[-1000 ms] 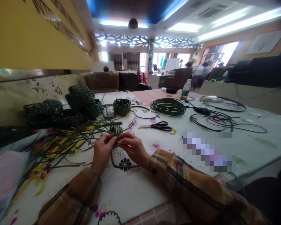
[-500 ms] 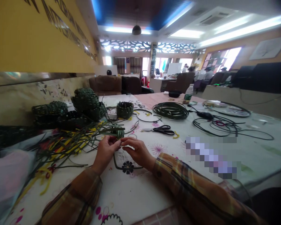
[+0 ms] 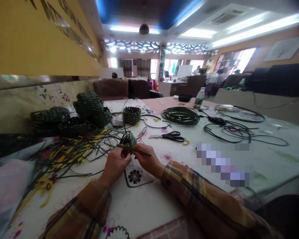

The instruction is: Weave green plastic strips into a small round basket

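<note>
Between my hands, above the patterned tablecloth, is a small, partly woven green basket [image 3: 131, 138] with loose strip ends sticking out to the left. My left hand [image 3: 116, 161] is closed on its lower near side. My right hand [image 3: 147, 157] is closed at the right side, where a flat dark green strip [image 3: 124, 147] runs across the front of the basket and past my fingers. Fingertips of both hands are partly hidden, and exactly where each one pinches is hard to see. Black-handled scissors [image 3: 173, 136] lie beyond my right hand.
Loose green and yellow strips [image 3: 74, 152] spread over the left of the table. Behind them stand several woven green baskets [image 3: 88, 108], with another basket [image 3: 131, 115] nearer the middle. A coil of green strip [image 3: 180, 116], a bottle [image 3: 199, 98] and black cable [image 3: 229, 132] lie farther right.
The small basket has been turned and tilted in my hands. A flat green strip now lies across its front, and my right hand has closed in on it.
</note>
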The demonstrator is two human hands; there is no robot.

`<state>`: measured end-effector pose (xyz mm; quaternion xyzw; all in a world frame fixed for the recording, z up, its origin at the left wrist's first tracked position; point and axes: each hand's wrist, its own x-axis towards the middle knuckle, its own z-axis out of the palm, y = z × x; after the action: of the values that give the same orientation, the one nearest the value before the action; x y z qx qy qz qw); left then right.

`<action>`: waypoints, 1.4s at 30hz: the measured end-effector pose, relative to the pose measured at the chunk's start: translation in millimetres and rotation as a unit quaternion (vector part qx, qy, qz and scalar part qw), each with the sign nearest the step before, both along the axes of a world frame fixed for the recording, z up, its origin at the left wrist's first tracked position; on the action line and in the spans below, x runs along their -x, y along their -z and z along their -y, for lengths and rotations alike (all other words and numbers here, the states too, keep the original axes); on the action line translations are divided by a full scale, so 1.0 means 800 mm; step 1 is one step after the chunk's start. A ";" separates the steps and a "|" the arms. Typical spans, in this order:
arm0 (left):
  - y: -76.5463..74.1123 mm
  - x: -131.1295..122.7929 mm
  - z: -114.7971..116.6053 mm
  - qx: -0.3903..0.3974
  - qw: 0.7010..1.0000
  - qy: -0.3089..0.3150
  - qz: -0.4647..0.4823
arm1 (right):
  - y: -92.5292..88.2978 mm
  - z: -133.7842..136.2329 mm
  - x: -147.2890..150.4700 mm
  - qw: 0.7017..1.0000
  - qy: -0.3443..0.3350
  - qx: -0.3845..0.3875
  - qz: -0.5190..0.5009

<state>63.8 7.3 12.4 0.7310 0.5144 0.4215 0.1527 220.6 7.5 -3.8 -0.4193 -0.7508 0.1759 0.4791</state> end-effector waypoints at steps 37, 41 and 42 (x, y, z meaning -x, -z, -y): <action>0.036 0.004 -0.013 -0.191 0.963 0.089 -0.170 | -0.003 -0.011 -0.001 0.981 -0.007 0.138 -0.134; 0.034 0.007 -0.011 -0.143 0.985 0.076 -0.065 | -0.008 -0.005 -0.004 0.996 -0.016 0.056 -0.070; 0.032 0.007 -0.010 -0.133 0.987 0.070 -0.051 | -0.009 -0.002 -0.003 0.997 -0.021 0.038 -0.064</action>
<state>58.3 15.4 -13.4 0.7994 0.4086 0.4367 0.0570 223.0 9.1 3.7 -0.4094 -0.7199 0.2410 0.5061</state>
